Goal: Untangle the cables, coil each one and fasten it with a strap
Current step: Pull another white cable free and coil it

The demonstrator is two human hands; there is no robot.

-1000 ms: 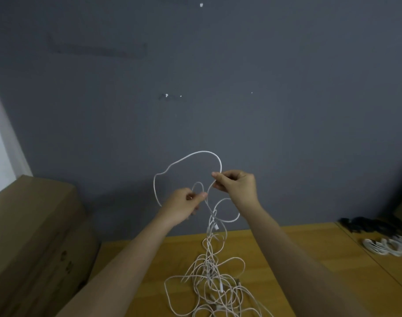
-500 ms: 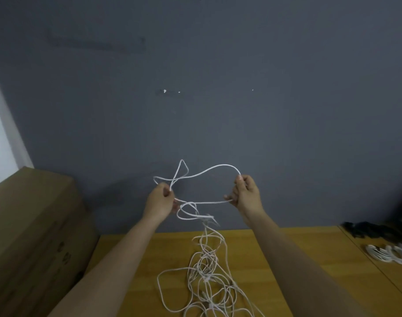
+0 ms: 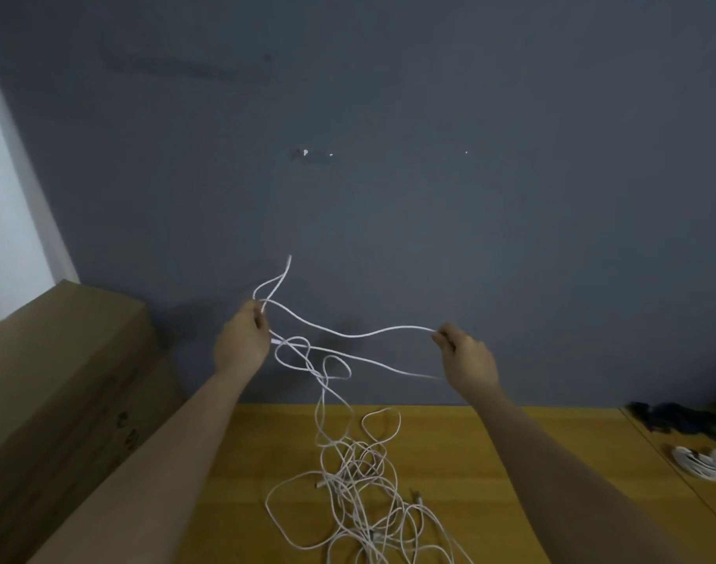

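My two hands have drawn well apart since half a second ago, and the arched loop between them is now pulled out into a long, shallow sag. My left hand (image 3: 242,339) is curled round the thin white cable (image 3: 348,335), whose free end pokes up above my fist; my right hand (image 3: 464,354) pinches the same strand at the right. A second run of cable slants below it, through two small loops, then drops to the tangle (image 3: 360,494) of smooth round white cables on the near part of the wooden desk (image 3: 490,462). I cannot count the cables in the tangle. One cardboard box (image 3: 63,360) stands left. Far right lie coiled white cables (image 3: 702,464) and dark ones (image 3: 678,417).
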